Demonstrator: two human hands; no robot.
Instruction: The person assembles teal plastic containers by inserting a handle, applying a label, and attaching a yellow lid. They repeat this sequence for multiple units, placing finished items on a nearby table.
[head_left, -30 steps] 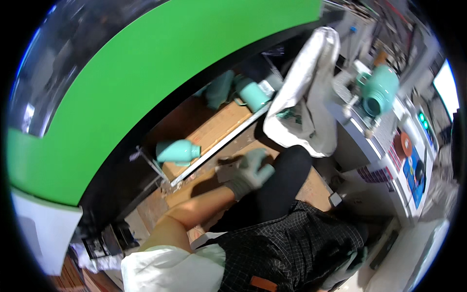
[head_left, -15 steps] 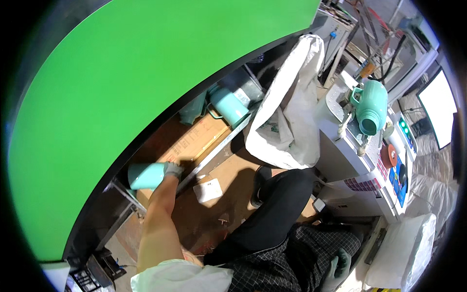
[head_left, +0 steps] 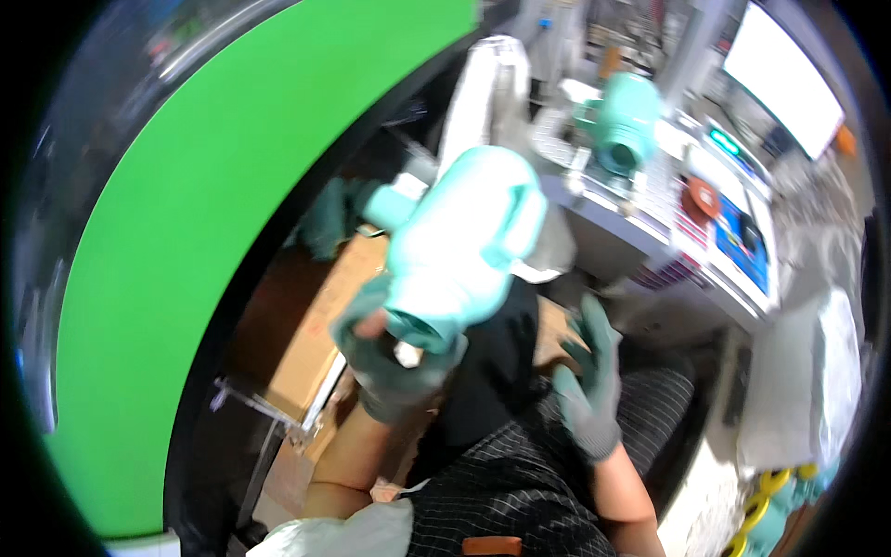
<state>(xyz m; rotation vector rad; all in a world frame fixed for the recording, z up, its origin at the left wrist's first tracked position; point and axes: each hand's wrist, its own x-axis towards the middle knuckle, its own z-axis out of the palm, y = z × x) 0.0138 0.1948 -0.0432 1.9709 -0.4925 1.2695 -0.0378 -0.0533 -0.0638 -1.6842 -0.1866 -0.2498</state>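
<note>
Left hand [head_left: 394, 357], in a grey-green glove, is closed around the open lower end of a pale turquoise plastic jug [head_left: 459, 246]. Jug is raised toward the camera at centre frame, tilted, its moulded handle facing right; motion blur softens its outline. Fingers wrap the rim and a fingertip shows at the glove's edge.

Right hand [head_left: 589, 376], same kind of glove, is open with fingers spread, holding nothing. It hovers right of the jug, over the lap and clear of the jug.

Second turquoise jug [head_left: 624, 121] stands farther off, on a machine bench [head_left: 650, 200] at upper right, beside a round brown disc [head_left: 702, 198] and a blue panel [head_left: 742, 243]. White cloth [head_left: 483, 93] hangs behind the raised jug. Cardboard box [head_left: 320, 330] lies on a low shelf at left, with another turquoise piece [head_left: 327, 215] beyond it, too blurred to identify. Green curved surface [head_left: 186, 232] fills the left side. Yellow rings [head_left: 770, 497] sit at lower right.
</note>
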